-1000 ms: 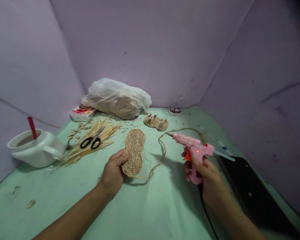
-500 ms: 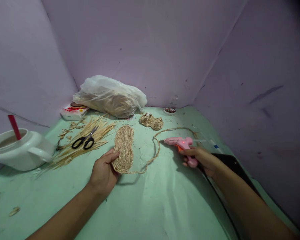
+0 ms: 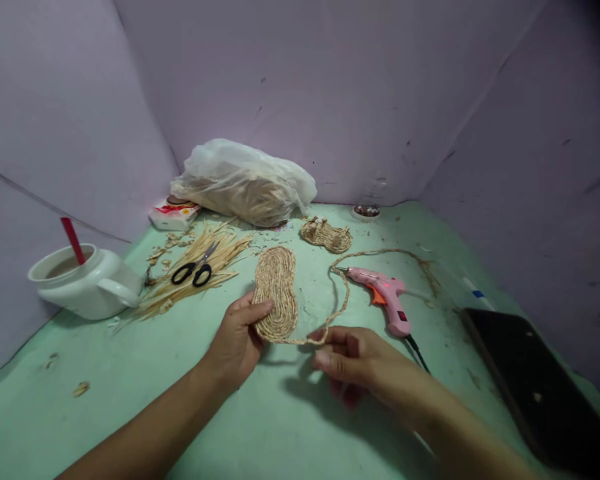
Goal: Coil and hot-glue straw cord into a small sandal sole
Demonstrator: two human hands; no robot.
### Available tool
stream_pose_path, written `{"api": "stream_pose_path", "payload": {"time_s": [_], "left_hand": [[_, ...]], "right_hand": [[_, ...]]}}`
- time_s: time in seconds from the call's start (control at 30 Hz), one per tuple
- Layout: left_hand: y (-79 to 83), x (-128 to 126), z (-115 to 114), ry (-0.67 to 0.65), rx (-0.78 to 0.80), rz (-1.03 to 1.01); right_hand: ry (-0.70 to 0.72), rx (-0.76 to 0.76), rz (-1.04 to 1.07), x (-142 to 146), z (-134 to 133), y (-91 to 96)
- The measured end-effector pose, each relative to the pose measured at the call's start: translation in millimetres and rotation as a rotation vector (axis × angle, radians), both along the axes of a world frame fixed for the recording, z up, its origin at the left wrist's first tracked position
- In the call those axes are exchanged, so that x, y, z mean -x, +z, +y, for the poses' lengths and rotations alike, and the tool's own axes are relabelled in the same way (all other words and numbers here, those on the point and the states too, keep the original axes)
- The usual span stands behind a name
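My left hand (image 3: 240,337) grips a sole-shaped piece of coiled, braided straw cord (image 3: 276,293) by its lower left edge, thumb on top. A loose tail of the braided cord (image 3: 346,293) leaves the bottom of the sole and curves right and back across the table. By that tail, just right of the sole, my right hand (image 3: 347,363) has its fingers loosely bent, with a gap between thumb and forefinger. Its fingertips are at the cord; whether they touch it is unclear. The pink glue gun (image 3: 387,293) lies on its side beyond my right hand, red light lit.
Black-handled scissors (image 3: 196,272) rest on loose straw strips (image 3: 225,250). A white pot (image 3: 93,287) with a red handle in it stands left. Behind are a plastic bag (image 3: 245,183), a smaller woven sole (image 3: 326,235) and a bead container (image 3: 366,212). A black tablet-like slab (image 3: 535,380) lies right.
My right hand has let go of the glue gun, now lying on the table, and moved left to the cord beside the sole. My left hand keeps its hold. The view has shifted left.
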State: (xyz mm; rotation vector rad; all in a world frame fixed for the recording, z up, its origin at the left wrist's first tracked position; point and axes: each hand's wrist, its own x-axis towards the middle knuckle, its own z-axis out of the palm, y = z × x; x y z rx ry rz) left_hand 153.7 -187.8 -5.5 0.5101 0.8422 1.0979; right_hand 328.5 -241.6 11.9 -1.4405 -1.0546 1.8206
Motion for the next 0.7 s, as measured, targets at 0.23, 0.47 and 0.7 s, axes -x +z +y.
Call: {"api": "stream_pose_path", "payload": {"time_s": [0.23, 0.47, 0.7], "left_hand": [[-3.6, -0.8, -0.5, -0.049, -0.044, 0.067], [-5.7, -1.6, 0.0, -0.098, -0.054, 0.092], [-6.7, -1.6, -1.5, -0.122, -0.069, 0.096]], "right_hand": [[-0.398, -0.034, 0.362, 16.3, -0.5, -23.7], [-0.415, -0.245, 0.201, 18.5, 8.3, -29.2], [-0.459, -0.389, 0.052, 18.5, 9.6, -30.6]]}}
